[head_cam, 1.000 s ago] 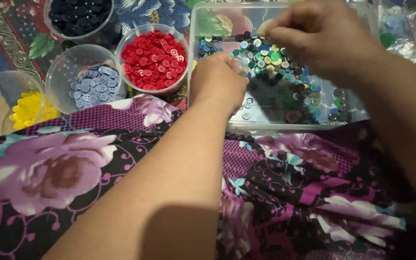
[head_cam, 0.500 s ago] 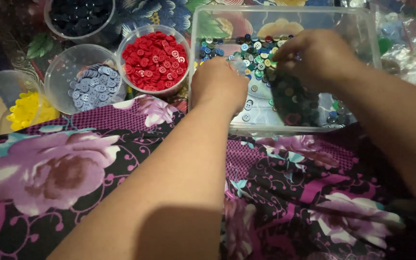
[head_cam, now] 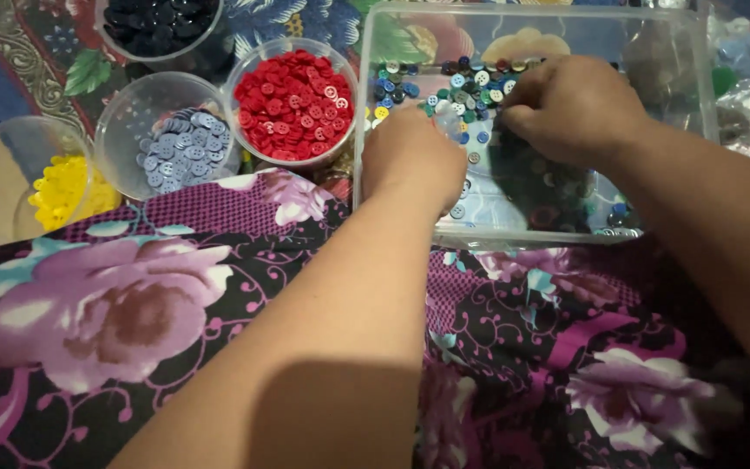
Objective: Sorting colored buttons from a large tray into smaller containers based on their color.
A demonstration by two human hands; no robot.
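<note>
Both hands in the tub (head_cam: 705, 78). Right hand (head_cam: 579, 108) curled over mixed buttons (head_cam: 470, 87), which lie just left of its fingers; pinch hidden. Left hand (head_cam: 414, 156) fisted, nearer the red bowl (head_cam: 292, 100).

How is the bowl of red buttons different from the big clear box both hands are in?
The red-button bowl is round and small; the clear box is rectangular and much larger. The bowl holds one colour only, packed thick; the box holds mixed buttons of blue, green, white and yellow, spread thin. The left hand and right hand are in the box; neither touches the bowl. Both containers are clear plastic, open-topped, on patterned cloth.
</note>
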